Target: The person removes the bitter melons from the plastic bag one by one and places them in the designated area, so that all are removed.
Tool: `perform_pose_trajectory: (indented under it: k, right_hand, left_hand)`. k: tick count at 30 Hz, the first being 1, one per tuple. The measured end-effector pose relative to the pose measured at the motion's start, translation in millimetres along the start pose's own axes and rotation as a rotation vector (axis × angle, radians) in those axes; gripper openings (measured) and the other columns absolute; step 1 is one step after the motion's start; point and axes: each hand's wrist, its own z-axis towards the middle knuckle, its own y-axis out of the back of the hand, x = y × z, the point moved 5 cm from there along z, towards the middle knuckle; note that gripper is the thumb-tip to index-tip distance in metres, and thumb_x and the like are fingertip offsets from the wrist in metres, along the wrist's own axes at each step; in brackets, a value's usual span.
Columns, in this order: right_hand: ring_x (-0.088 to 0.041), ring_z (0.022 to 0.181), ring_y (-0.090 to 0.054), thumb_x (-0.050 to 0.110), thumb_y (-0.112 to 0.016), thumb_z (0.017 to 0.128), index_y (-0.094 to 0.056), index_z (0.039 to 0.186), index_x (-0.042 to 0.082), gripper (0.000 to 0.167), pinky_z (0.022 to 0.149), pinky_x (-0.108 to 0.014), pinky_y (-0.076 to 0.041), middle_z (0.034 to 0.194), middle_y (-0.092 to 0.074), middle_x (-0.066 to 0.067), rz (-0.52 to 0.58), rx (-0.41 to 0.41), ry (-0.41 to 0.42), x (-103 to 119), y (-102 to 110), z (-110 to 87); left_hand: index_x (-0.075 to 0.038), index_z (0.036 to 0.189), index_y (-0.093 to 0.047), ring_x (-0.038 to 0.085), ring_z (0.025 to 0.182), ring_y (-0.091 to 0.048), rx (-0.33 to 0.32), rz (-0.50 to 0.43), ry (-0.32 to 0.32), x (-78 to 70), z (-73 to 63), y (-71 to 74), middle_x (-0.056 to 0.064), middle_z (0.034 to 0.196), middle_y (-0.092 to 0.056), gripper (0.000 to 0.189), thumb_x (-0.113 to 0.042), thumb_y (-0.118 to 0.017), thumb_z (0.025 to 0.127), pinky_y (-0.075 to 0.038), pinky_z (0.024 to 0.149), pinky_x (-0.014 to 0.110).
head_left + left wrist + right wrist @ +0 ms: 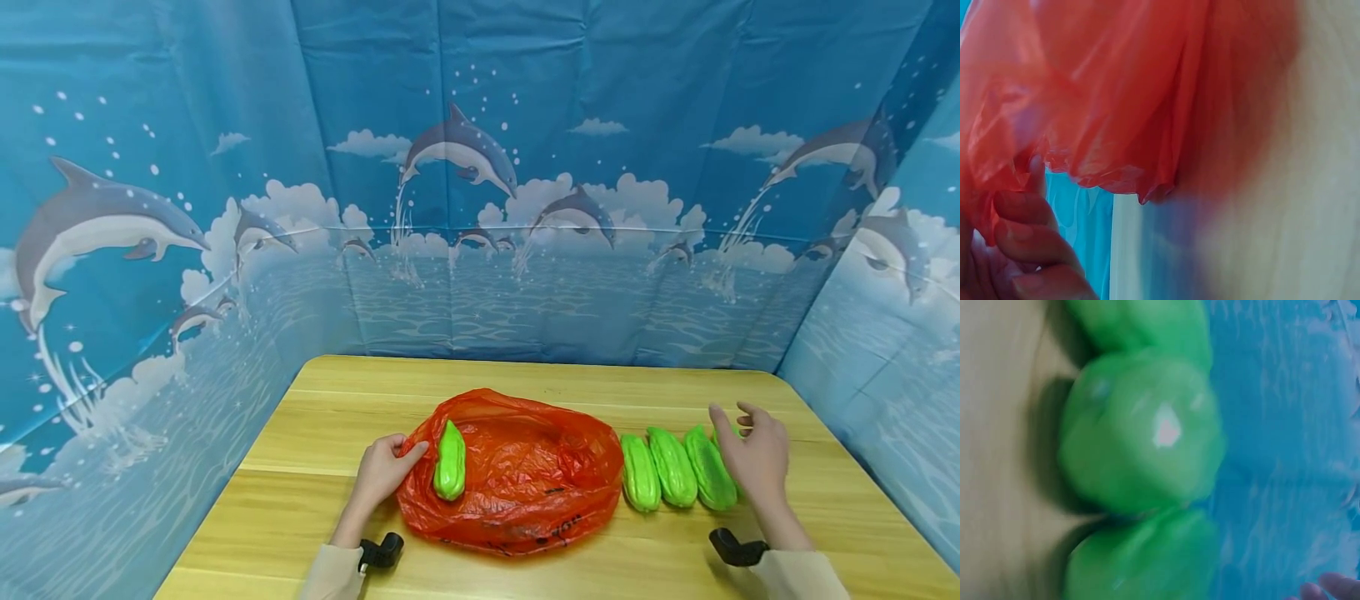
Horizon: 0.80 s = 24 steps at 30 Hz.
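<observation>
A red plastic bag (525,492) lies spread on the table with its mouth open. My left hand (381,473) pinches the bag's left rim between thumb and fingers; the left wrist view shows the curled fingers (1038,240) at the thin film. One bright green bitter melon (450,462) is at the bag's left side, by the left thumb. Several more stand in a row right of the bag, the nearest bitter melon (641,475) close against it. My right hand (761,458), fingers spread, hovers at the row's right end, partly hiding the last bitter melon (738,432).
The wooden table (315,417) has rounded back corners. A blue dolphin-print curtain (480,308) hangs along its back and sides. Black wrist mounts (738,548) are strapped at both sleeves.
</observation>
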Motion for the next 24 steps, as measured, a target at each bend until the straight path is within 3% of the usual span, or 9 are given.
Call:
perform_pose_trajectory:
  k: [5, 10, 24]
  right_hand:
    - [-0.043, 0.097, -0.048, 0.030, -0.052, 0.097, -0.046, 0.128, -0.014, 0.054, 0.077, -0.053, -0.035, 0.109, -0.050, -0.031, 0.022, 0.006, 0.106, 32, -6, -4.7]
    - [-0.040, 0.097, -0.048, 0.034, -0.052, 0.098, -0.046, 0.129, -0.012, 0.056, 0.075, -0.051, -0.040, 0.111, -0.050, -0.029, 0.037, 0.084, 0.178, 57, -15, -9.6]
    - [-0.037, 0.100, -0.054, 0.039, -0.054, 0.096, -0.050, 0.129, -0.006, 0.055, 0.079, -0.051, -0.046, 0.115, -0.055, -0.024, 0.087, 0.272, 0.295, 117, -44, -29.9]
  left_hand:
    - [-0.010, 0.066, -0.052, 0.011, 0.044, -0.044, 0.005, -0.003, 0.004, 0.4, -0.3, -0.2, -0.004, 0.050, -0.042, 0.036, -0.034, -0.069, 0.088, -0.035, 0.046, 0.022]
    - [-0.010, 0.066, -0.053, 0.011, 0.044, -0.044, 0.007, -0.005, 0.000, 0.2, 0.0, -0.6, -0.004, 0.050, -0.042, 0.036, -0.034, -0.068, 0.088, -0.035, 0.046, 0.022]
    - [-0.010, 0.068, -0.055, 0.011, 0.045, -0.046, -0.002, -0.004, 0.000, -0.3, 0.1, 0.0, -0.003, 0.052, -0.047, 0.034, -0.034, -0.069, 0.087, -0.036, 0.046, 0.023]
